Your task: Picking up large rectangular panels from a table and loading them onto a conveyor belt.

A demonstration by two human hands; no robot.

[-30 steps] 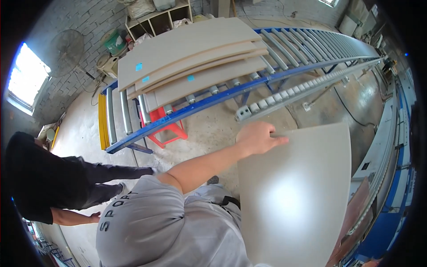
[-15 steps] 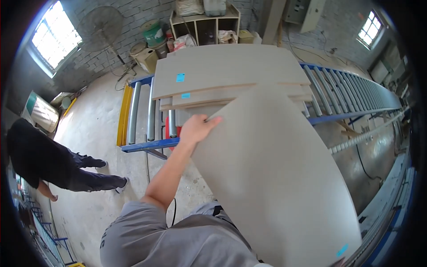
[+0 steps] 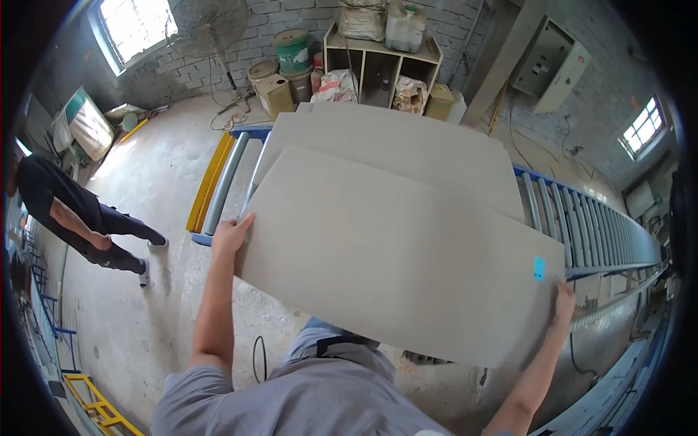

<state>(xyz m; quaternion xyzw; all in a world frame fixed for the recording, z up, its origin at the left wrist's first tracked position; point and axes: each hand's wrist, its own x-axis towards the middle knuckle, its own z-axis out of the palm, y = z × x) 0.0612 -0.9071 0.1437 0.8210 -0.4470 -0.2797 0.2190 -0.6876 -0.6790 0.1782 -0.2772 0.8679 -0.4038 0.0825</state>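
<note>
While between left hand [image 3: 230, 235] and right hand [image 3: 563, 305], each grip around one end, one panel [image 3: 392, 254] with one blue sticker [image 3: 539, 269]

- Stacked boards [image 3: 407, 138], upper centre: front hidden by the held board [image 3: 400, 254].
- Fan [image 3: 209, 29], upper left: top cut off.
- Right forearm [image 3: 527, 392], lower right: cut off by bottom edge.

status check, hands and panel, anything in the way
Left hand, right hand: gripping opposite ends of panel. Panel overlaps stacked boards in view. No obstruction visible.
</note>
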